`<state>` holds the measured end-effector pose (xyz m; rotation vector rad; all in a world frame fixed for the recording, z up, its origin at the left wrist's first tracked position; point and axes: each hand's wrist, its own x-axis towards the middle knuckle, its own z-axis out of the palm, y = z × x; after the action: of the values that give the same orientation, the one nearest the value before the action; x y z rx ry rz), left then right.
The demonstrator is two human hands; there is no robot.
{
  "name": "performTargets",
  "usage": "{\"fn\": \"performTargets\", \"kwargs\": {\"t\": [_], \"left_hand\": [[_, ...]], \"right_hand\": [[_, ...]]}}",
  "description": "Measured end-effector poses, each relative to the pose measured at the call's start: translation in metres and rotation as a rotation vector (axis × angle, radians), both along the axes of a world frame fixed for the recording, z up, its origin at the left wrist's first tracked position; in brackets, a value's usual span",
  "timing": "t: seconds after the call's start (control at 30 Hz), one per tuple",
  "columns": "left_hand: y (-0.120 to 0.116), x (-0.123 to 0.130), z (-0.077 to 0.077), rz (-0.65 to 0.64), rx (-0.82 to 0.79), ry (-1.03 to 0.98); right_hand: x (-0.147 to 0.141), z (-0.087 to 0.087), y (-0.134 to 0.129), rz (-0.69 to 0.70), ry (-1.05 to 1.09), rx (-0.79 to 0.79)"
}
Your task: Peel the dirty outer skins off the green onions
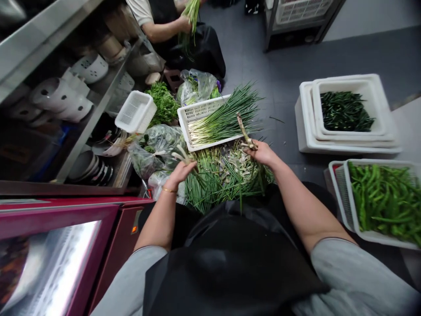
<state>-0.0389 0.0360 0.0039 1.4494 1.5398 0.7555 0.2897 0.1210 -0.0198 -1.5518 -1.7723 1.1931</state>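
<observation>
My left hand [183, 171] is closed around a few scallions, whose pale root ends [180, 154] stick out above the fingers. In my right hand [263, 153] is a strip of brownish scallion peelings [242, 127], pointing up and away from me. Between and below both hands lies a heap of loose green scallions [204, 175], with a pile of pale, withered peelings [238, 164] on its right. Just beyond stands a white slotted basket [189, 115] of scallions [226, 116], white ends to the left, green tops hanging over the right rim.
A co-worker [184, 33] sits ahead, holding scallions. Left are an empty white basket [136, 112], leafy greens [162, 103], bagged vegetables [158, 147], a dish shelf [95, 118] and a red cabinet [112, 245]. Right are tubs [304, 118] with chopped greens and a basket of green peppers [384, 202].
</observation>
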Motion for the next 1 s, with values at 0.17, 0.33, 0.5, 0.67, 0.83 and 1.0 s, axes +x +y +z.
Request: {"fn": "performTargets", "kwargs": {"t": [0.17,0.33,0.5,0.67,0.83,1.0], "left_hand": [[-0.058,-0.015,0.106,0.094,0.228,-0.470],[-0.053,-0.006,0.101,0.265,0.150,-0.538],[-0.009,0.051,0.026,0.325,-0.109,-0.669],[0.006,0.075,0.013,0.229,-0.009,-0.589],[0.009,0.056,0.012,0.291,-0.027,-0.656],[0.012,0.049,0.003,0.331,-0.010,-0.606]], "right_hand": [[-0.008,0.041,-0.026,-0.071,0.464,0.004],[-0.035,0.047,-0.031,0.003,0.775,-0.188],[-0.075,0.026,-0.039,0.131,0.756,-0.323],[-0.100,0.017,-0.054,0.237,0.716,-0.344],[-0.097,0.004,-0.041,0.154,0.699,-0.314],[-0.091,0.001,-0.029,0.047,0.465,-0.180]]}}
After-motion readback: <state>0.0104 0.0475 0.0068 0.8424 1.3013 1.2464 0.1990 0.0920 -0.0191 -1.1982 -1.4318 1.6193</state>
